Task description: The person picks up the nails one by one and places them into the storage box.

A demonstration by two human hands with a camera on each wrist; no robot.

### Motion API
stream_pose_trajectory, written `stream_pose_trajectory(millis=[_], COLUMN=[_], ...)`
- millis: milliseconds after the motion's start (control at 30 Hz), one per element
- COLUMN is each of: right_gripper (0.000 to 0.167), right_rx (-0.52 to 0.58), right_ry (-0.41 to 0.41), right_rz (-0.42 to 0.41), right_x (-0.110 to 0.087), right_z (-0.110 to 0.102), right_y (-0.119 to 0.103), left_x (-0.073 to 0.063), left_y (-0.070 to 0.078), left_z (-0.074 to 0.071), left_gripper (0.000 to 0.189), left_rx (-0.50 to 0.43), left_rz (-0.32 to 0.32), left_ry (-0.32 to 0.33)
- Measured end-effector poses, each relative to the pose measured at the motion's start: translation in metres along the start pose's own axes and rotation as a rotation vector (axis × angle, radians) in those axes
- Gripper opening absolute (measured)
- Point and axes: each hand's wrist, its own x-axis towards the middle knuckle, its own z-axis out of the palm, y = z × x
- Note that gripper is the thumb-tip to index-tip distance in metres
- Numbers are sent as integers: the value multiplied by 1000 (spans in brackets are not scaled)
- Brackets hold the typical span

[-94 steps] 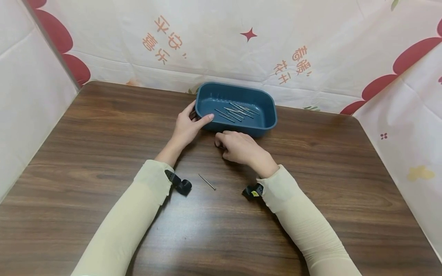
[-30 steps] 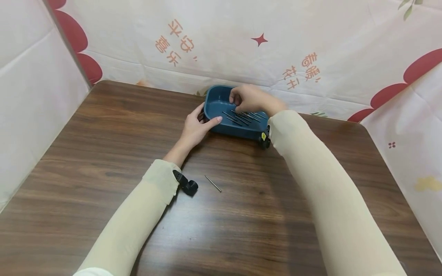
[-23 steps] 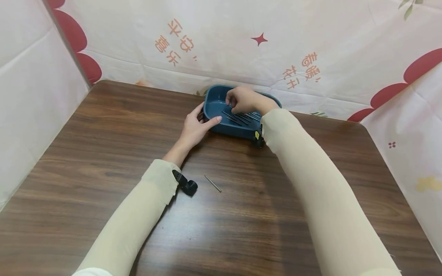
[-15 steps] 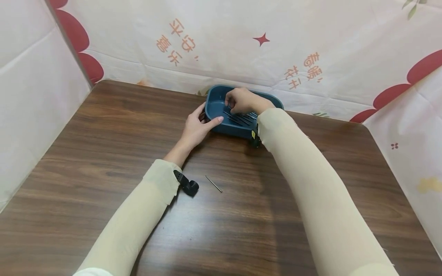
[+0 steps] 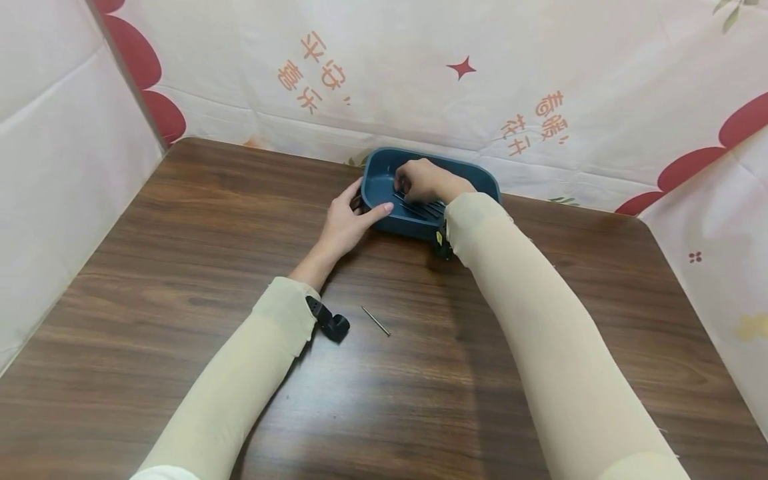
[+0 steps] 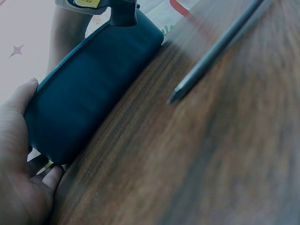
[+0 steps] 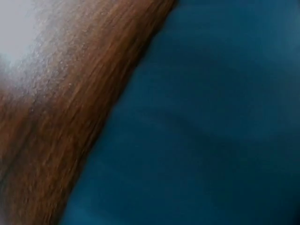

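A blue plastic bin [image 5: 402, 227] stands at the far edge of the table, several thin metal nails [image 5: 427, 211] lying side by side on its floor. My left hand [image 5: 348, 223] grips the bin's left end, thumb over the rim and fingers against the outside wall. Reaching into the bin, my right hand [image 5: 425, 181] has curled fingers low over the nails and pinches a nail, mostly hidden by the hand. One loose nail [image 5: 375, 321] lies on the table between the forearms; its pointed end shows close up in the left wrist view. The right wrist view holds only bin wall [image 7: 197, 131] and table.
The brown wood-grain table [image 5: 210, 267] reaches back to a printed cloth backdrop [image 5: 390, 80] right behind the bin. Black wrist cameras sit on both cuffs; the right one [image 5: 442, 245] is close against the bin's front wall.
My right hand has gone from the table in front of the bin into it, then shifted slightly left and lower over the nails. The left hand keeps its hold; the loose nail lies still.
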Motion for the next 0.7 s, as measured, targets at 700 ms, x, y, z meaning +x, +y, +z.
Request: stream_pose_trajectory(millis=[700], right_gripper=[27], right_rx=[-66], right_ry=[206], right_rz=[-195], right_x=[-73], right_z=[-27], right_y=[-37], left_x=[1], left_y=[-1], left_z=[1], left_gripper=[81], left_rx=[-16], left_rz=[2], left_ry=[-6])
